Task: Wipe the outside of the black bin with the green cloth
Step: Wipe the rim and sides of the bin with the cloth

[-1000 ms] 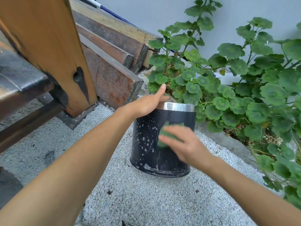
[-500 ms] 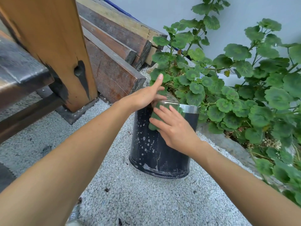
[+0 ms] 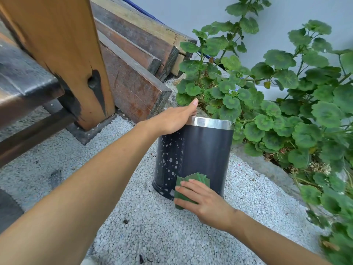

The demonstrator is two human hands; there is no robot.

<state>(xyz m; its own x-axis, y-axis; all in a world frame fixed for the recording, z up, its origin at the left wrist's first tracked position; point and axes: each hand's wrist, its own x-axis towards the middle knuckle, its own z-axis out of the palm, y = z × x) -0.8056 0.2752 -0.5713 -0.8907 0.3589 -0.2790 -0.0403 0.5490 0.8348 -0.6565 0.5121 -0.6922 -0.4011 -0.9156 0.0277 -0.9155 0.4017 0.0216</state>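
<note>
A black bin [image 3: 206, 148] with a shiny metal rim stands upright on pale gravel. Its left side is covered in white spots, while the front and right side look plain dark. My left hand [image 3: 172, 119] lies flat over the rim at the bin's top left, fingers together. Down at the bin's base, my right hand [image 3: 202, 200] presses a folded green cloth [image 3: 191, 183] against the front wall. The fingers hide most of the cloth.
A leafy green plant [image 3: 277, 111] crowds the bin from behind and from the right. Thick wooden beams [image 3: 131, 73] and an upright post [image 3: 63, 54] lie to the left. White gravel [image 3: 162, 236] covers the ground in front. A grey wall rises behind.
My right hand has slid the cloth from the rim down to the bin's base, leaving the front free of white spots. My left hand stays on the rim.
</note>
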